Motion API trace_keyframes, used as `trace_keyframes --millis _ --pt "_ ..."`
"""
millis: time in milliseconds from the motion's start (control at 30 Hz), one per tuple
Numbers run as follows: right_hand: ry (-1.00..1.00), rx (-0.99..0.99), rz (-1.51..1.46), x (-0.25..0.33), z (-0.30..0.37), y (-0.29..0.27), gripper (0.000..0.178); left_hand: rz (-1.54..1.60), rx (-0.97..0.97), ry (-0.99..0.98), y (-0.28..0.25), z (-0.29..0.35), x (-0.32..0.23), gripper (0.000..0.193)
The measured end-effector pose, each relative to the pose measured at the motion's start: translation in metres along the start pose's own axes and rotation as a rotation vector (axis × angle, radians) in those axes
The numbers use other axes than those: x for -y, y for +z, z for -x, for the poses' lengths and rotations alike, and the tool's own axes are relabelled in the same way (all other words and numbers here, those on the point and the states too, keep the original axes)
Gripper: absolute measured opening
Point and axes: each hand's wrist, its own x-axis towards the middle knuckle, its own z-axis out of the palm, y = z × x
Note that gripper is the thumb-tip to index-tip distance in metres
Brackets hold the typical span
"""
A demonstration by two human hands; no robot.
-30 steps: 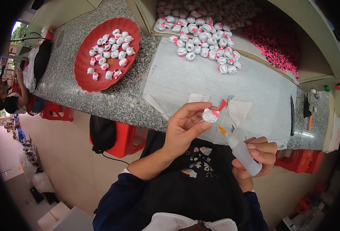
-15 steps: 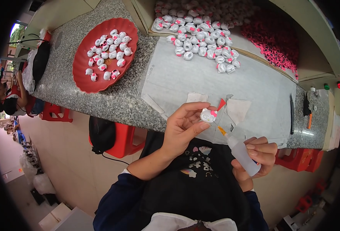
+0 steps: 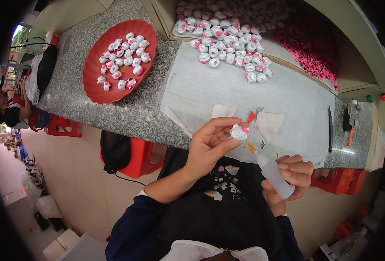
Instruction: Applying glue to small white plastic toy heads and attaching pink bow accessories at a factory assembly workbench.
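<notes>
Between the thumb and fingers of my left hand (image 3: pixel 211 141) is a small white cat-head figure (image 3: pixel 239 132) with a pink bow. My right hand (image 3: pixel 293 176) is wrapped round a translucent squeeze bottle (image 3: pixel 274 175) with an orange pointed nozzle (image 3: pixel 251 147). The bottle tilts so that its tip points up at the figure's lower right edge, very close to it; whether they touch I cannot tell. Both hands are above the front edge of a paper-covered worktop (image 3: pixel 201 95).
A red scalloped bowl (image 3: pixel 92 87) with several white cat heads stands at the left. More cat heads (image 3: pixel 234 43) are heaped at the back, beside a pile of pink parts (image 3: pixel 310 48). Cloth pieces (image 3: pixel 270 125) lie on the paper. A person (image 3: pixel 20 104) sits far left.
My left hand has shifted slightly right with the cat head, and the figure has turned a little, bringing it nearer the nozzle. My right hand and the bottle have hardly moved.
</notes>
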Motion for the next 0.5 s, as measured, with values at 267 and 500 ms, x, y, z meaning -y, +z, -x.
trace_keyframes --millis 267,500 --pt "0.001 -0.018 0.012 0.0004 -0.0017 0.0033 0.049 -0.304 0.046 0.213 -0.0056 -0.0017 0.0026 0.033" --pt "0.034 0.01 0.004 0.0016 -0.0018 0.0031 0.047 -0.428 0.049 0.226 -0.0059 -0.0013 0.002 0.033"
